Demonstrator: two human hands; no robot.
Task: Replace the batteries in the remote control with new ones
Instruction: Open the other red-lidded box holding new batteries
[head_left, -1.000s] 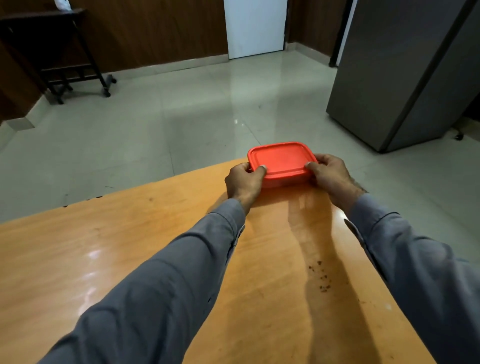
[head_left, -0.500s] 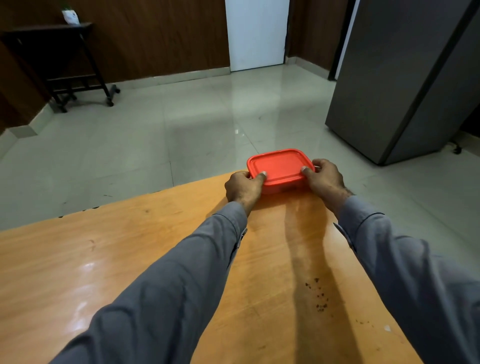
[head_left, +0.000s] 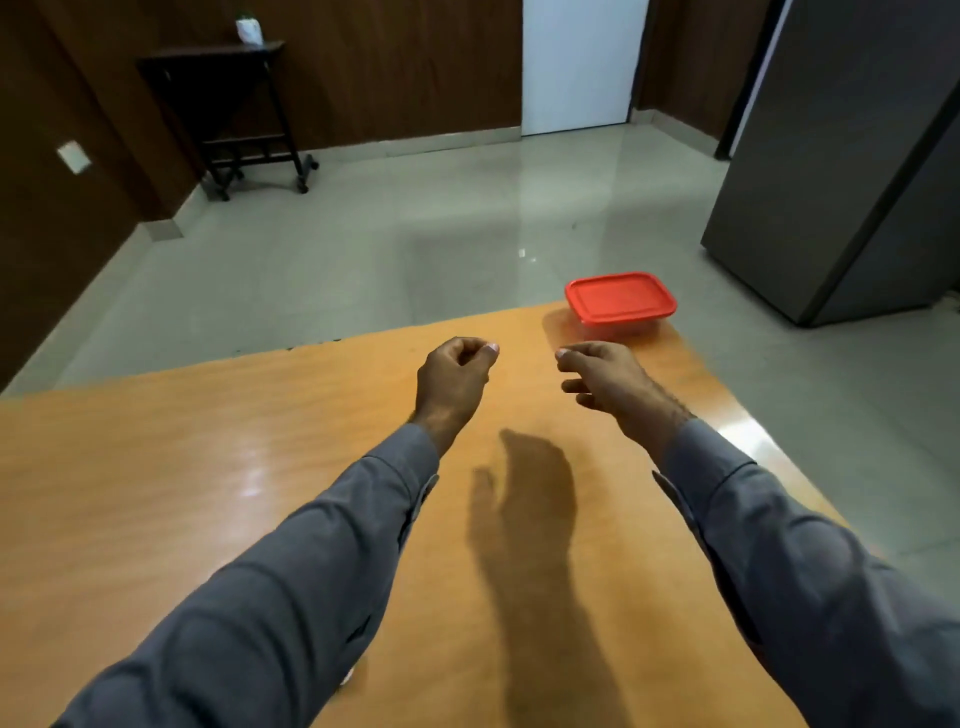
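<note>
Two grey sleeves (head_left: 291, 582) are reaching forward over the orange wooden bench (head_left: 156, 493), casting a hand shadow on its surface. The left hand (head_left: 453, 378) is hovering with its fingers (head_left: 480, 349) curled loosely inward, holding nothing. The right hand (head_left: 602, 376) is hanging beside it, fingers slightly parted and bent, also empty. Farther on, the red-lidded container (head_left: 621, 301) is sitting closed at the bench's far right corner, apart from both hands. No remote control is showing.

the red lid (head_left: 619, 298) hides whatever is in the container (head_left: 618, 326). the grey cabinet (head_left: 852, 156) runs off the right edge. the small white thing (head_left: 248, 28) on the dark stand (head_left: 228, 104) is too far to make out.
</note>
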